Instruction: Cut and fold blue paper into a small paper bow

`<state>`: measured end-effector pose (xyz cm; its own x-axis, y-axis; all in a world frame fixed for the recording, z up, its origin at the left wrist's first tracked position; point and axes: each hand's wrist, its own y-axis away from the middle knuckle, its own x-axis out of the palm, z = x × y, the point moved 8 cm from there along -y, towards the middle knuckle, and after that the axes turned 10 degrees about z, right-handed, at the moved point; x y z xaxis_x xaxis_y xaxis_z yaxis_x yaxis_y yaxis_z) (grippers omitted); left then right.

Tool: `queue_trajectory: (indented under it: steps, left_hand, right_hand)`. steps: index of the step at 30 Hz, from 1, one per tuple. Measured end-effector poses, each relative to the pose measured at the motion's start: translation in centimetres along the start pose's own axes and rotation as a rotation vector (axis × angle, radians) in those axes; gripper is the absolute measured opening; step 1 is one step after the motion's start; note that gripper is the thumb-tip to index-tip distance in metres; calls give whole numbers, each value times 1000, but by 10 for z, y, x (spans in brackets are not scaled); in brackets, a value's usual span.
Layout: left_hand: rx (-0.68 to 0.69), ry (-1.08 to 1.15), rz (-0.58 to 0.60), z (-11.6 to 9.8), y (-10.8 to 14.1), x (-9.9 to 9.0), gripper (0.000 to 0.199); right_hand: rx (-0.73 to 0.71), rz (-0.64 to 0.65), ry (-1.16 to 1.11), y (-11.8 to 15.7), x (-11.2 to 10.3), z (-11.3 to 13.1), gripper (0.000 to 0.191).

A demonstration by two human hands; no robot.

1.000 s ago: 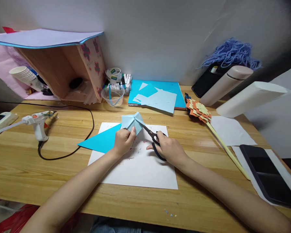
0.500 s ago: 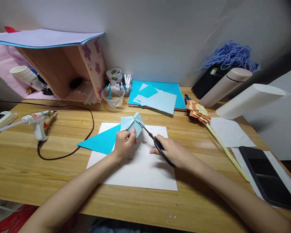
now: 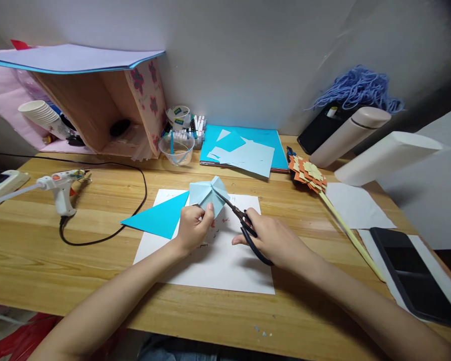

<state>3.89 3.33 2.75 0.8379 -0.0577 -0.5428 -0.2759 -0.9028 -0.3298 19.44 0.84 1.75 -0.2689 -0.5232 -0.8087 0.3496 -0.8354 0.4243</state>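
A folded light blue paper is pinched in my left hand, thumb on top, above a white sheet. My right hand grips black-handled scissors. Their blades point up and left and lie against the folded paper near its middle crease. A bright blue paper triangle lies left of my left hand, partly over the white sheet. Small dark and reddish marks show on that sheet.
A glue gun with its black cord lies at left, below an open box. Blue papers, a clear cup and markers stand behind. At right are a paper flower, a bottle and a phone.
The folded paper and my left hand have shifted slightly right. The scissors' handles are now spread wider, with the blades still at the paper.
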Motion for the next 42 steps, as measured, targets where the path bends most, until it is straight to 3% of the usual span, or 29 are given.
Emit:
queue_trajectory:
  steps: [10,15,22,26,29,42]
  left_hand:
    - [31,12,-4,0,1,1,53]
    - [-22,62,6,5,2,2,54]
    - [-402,445,140,3,-3,3,49]
    - [-523,434,249,-6,-14,1,41]
    - [-559,419,317,-6,-23,1,35]
    - [-558,360,324,-5,-28,1,33]
  right_hand:
    - [-2,-23,-1,-3,1,1,42]
    - [-18,50,-36,-3,2,0,44]
    - [-230,318,-543,10,14,11,49]
    - [-197,422,-774,12,24,6,59]
    - [-175,432,-843,8,29,2,59]
    - [-155,425,-1010,2,30,7,63]
